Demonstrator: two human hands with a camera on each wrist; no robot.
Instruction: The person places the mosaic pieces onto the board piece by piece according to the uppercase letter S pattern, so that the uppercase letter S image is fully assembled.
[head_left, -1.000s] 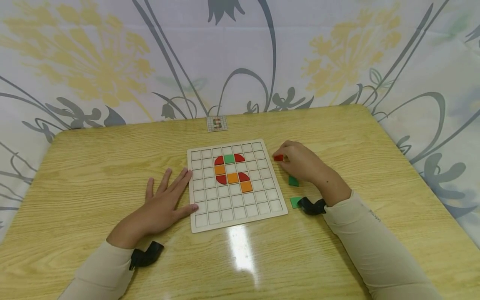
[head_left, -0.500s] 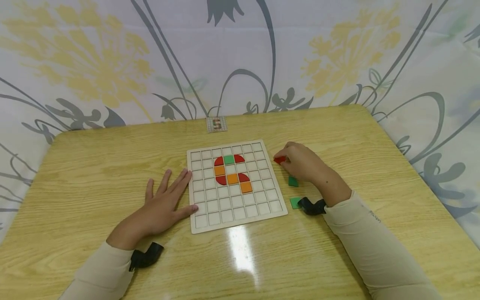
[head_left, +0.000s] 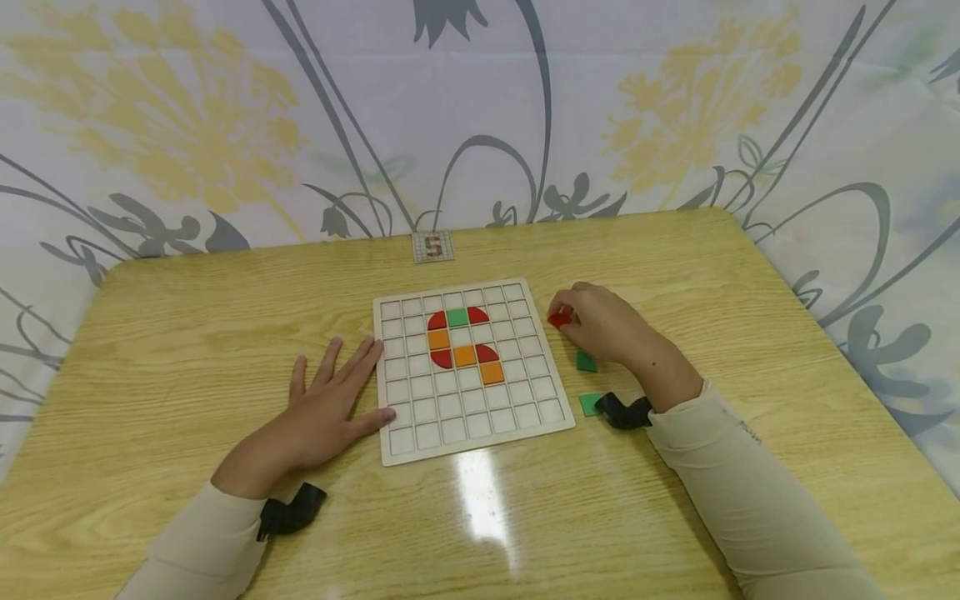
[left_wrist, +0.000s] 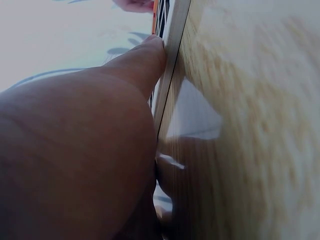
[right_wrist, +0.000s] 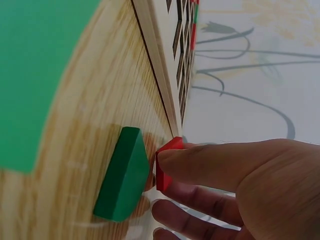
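My right hand (head_left: 603, 323) pinches a red tile (head_left: 558, 320) between thumb and fingers, just off the right edge of the white grid board (head_left: 450, 415). In the right wrist view the thumb lies across the red tile (right_wrist: 170, 160), close beside a dark green tile (right_wrist: 122, 175). My left hand (head_left: 322, 421) lies spread at the board's left side, thumb and fingertips on its edge. On the board, red rounded tiles, a green square (head_left: 457, 317) and orange squares (head_left: 438, 339) form a curved figure. The left wrist view shows the left thumb (left_wrist: 142, 57) against the board's edge.
A small card (head_left: 433, 247) with a printed grid and S-shaped figure lies at the table's back. Beneath the right wrist is a light green tile (head_left: 590, 404), partly hidden by the black wrist camera (head_left: 624, 412). A floral curtain (head_left: 480, 100) hangs behind the table (head_left: 225, 333).
The red tile has turned slightly in my right fingers and more of its face shows. My left hand and the tiles on the board stay put.
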